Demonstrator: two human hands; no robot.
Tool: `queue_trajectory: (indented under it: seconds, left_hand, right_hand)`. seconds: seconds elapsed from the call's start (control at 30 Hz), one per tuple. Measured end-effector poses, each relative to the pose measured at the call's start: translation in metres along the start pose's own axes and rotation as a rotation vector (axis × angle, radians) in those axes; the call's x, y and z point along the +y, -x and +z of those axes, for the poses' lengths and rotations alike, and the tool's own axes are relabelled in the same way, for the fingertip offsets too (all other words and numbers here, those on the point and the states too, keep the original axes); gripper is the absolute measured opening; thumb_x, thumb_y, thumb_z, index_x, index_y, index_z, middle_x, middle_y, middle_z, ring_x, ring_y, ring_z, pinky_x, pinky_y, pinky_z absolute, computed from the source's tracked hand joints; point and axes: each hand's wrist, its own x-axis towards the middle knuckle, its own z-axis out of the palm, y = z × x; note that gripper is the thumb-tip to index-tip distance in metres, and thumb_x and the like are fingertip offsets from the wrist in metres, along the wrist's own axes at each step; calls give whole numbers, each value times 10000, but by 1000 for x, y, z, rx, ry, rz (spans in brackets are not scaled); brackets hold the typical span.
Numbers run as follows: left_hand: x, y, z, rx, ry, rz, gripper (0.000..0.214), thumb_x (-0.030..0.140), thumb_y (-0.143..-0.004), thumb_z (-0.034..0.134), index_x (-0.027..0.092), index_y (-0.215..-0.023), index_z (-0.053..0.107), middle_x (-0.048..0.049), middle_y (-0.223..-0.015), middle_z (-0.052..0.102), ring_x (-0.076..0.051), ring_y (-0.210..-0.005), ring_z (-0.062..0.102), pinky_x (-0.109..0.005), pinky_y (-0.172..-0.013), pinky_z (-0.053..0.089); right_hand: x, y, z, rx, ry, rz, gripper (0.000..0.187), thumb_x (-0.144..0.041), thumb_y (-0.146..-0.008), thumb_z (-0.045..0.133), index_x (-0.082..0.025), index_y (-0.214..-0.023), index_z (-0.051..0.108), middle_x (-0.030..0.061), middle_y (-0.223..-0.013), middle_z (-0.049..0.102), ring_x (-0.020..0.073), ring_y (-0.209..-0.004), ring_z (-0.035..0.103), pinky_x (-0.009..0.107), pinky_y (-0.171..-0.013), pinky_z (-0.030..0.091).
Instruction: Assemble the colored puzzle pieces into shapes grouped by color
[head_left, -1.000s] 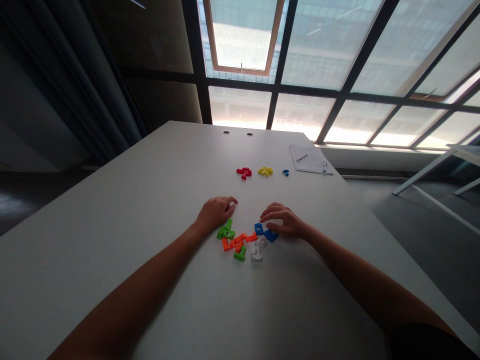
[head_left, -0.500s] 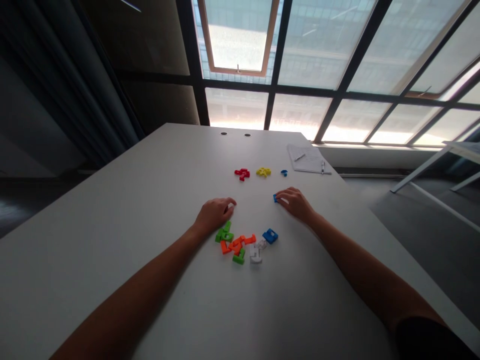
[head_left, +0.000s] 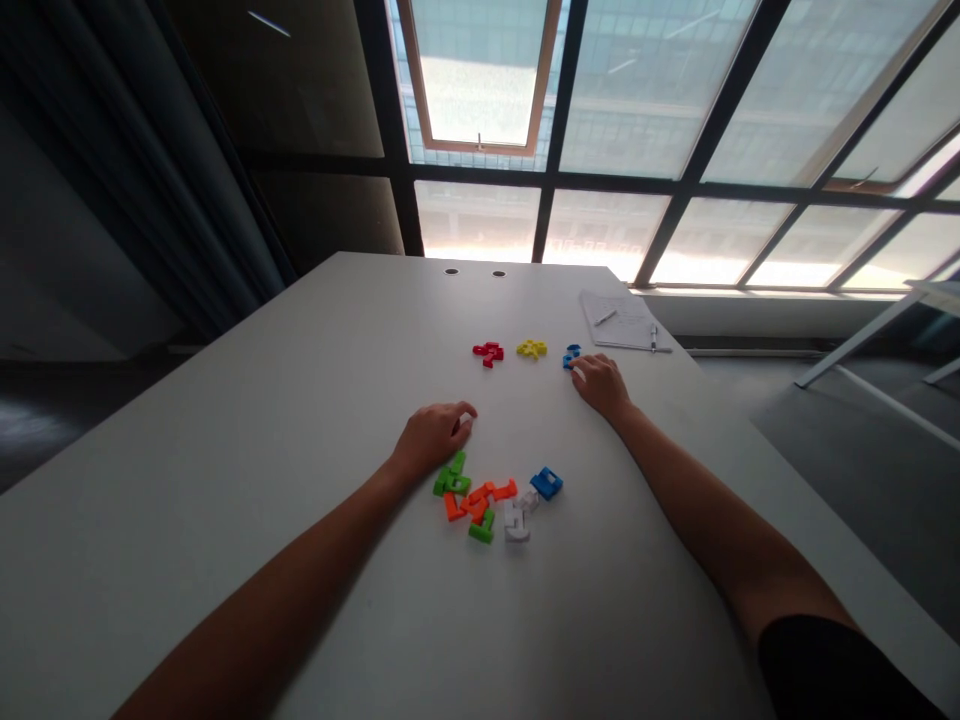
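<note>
My right hand point(head_left: 601, 384) reaches to the far side of the table, its fingertips closed on a small blue plastic piece point(head_left: 568, 363). Right behind that piece lies another blue piece point(head_left: 574, 349). My left hand point(head_left: 433, 436) rests on the table with its fingers loosely bent, thumb and index apart, and nothing in it. Just below it are green pieces point(head_left: 452, 480). Orange pieces point(head_left: 477, 506), white pieces point(head_left: 515, 522), another green piece point(head_left: 482, 527) and a larger blue piece point(head_left: 547, 483) lie loosely together nearby.
Red pieces point(head_left: 489, 353) and yellow pieces point(head_left: 532, 348) form separate little groups in a row left of the right hand. Paper sheets point(head_left: 626, 325) with two pens lie near the right edge of the white table point(head_left: 225, 420). Windows stand beyond the table.
My right hand has moved away from me and slightly right, carrying the blue piece next to the other small blue one. My left hand stays in place on the table.
</note>
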Motion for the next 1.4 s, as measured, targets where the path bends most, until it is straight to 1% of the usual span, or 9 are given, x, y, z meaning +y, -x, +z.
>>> queue_trajectory:
  seconds: [0.33,0.67,0.8,0.87,0.97,1.03,1.13,1.27,1.4]
  left_hand:
    - [-1,0,2,3,5,-6,271,321,-973,530,287,-1128,750,-17,-848,734,-217,-810,672,-311,-789,469]
    - [-1,1,0,-3,-1,-10,281,336,-982,520,282,-1135,749,-24,-877,748,-218,-832,686,-316,-803,490]
    - [-2,1,1,-5,8,-2,299,349,-988,508,281,-1147,752,-26,-892,755,-219,-844,691,-317,-810,500]
    - [-3,1,1,-4,16,-1,309,361,-992,503,283,-1153,756,-27,-896,757,-219,-849,692,-316,-813,501]
    - [-5,2,2,-3,30,5,318,374,-996,500,286,-1155,760,-24,-893,753,-218,-847,689,-311,-805,497]
    - [-5,1,2,-1,38,12,322,375,-995,500,285,-1161,761,-23,-888,749,-216,-842,684,-308,-795,490]
    - [-6,1,3,7,38,17,319,368,-995,504,283,-1163,761,-24,-884,746,-214,-835,680,-305,-787,482]
    - [-5,2,2,10,42,19,307,357,-995,508,283,-1154,760,-24,-896,752,-216,-842,684,-309,-802,489]
    - [-4,3,1,4,43,12,315,357,-995,502,282,-1156,762,-28,-909,759,-221,-866,692,-316,-822,498]
  right_hand:
    - [8,1,3,-88,21,53,463,-336,-1045,466,-205,-1436,675,84,-1574,590,342,-1325,547,495,-1058,446]
    - [0,5,-1,-100,-36,49,427,-312,-1049,483,-200,-1404,692,106,-1530,629,341,-1353,535,505,-1101,412]
    - [-8,11,-10,-77,-146,20,392,-272,-1030,521,-189,-1357,720,128,-1464,677,339,-1343,562,510,-1128,404]
    - [-17,13,-25,-188,-284,-67,334,-267,-1001,569,-193,-1258,770,128,-1316,756,310,-1249,633,467,-1102,443]
    - [-38,15,-57,-613,-557,-221,267,-347,-947,670,-217,-1135,809,83,-1133,798,244,-998,722,359,-914,543]
    - [-56,18,-79,-842,-665,-330,362,-435,-891,759,-243,-1197,792,65,-1195,774,225,-971,726,320,-841,552]
    - [-86,27,-101,-1036,-656,-478,569,-429,-769,891,-283,-1300,750,54,-1239,738,207,-958,720,291,-804,545]
    - [-106,36,-103,-1127,-547,-556,540,-240,-718,912,-266,-1236,764,54,-1209,719,190,-942,711,269,-789,527]
    - [-84,28,-89,-1058,-522,-435,469,-225,-735,876,-257,-1187,755,42,-1139,749,208,-939,711,283,-773,527]
